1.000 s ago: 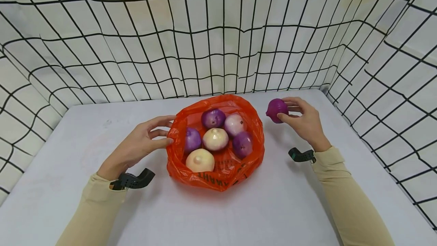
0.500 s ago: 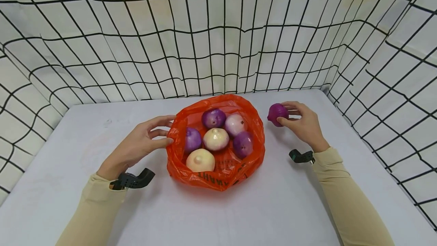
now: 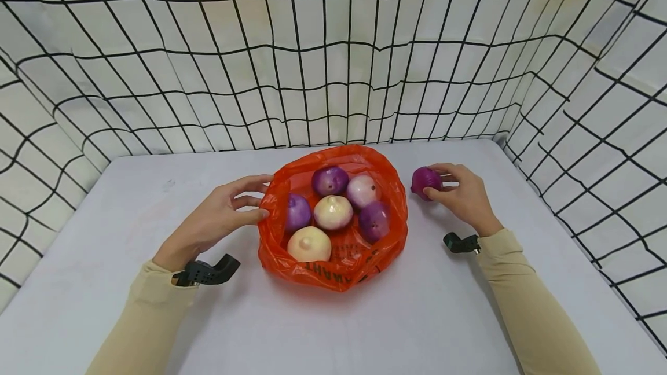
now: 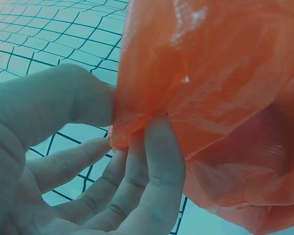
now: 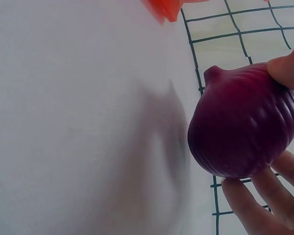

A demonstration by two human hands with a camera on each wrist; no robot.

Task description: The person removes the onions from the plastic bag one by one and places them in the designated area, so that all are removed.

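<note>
My right hand point(image 3: 461, 192) holds a dark red onion point(image 3: 426, 183) between thumb and fingers, to the right of an orange-red plastic bag. In the right wrist view this onion point(image 5: 242, 122) has a stubby tip and ribbed sides; whether it touches the table cannot be told. The wide-mouthed bag point(image 3: 333, 282) stands on the table, its rim rolled outward. Inside lie several onions, among them a purple onion point(image 3: 330, 180) and a pale yellow onion point(image 3: 310, 244). My left hand point(image 3: 219, 210) pinches the bag's left rim; the left wrist view shows fingertips on the plastic point(image 4: 157, 73).
A white table point(image 3: 333, 334) lies under everything. Black netting point(image 3: 333, 83) over white walls borders it at the back and both sides. A black wrist camera point(image 3: 208, 271) sits on the left wrist, another camera point(image 3: 461, 242) on the right.
My right hand has come lower with the red onion, nearer to the table and towards me. The left hand stays at the bag's rim. The whole head view has shifted slightly.
</note>
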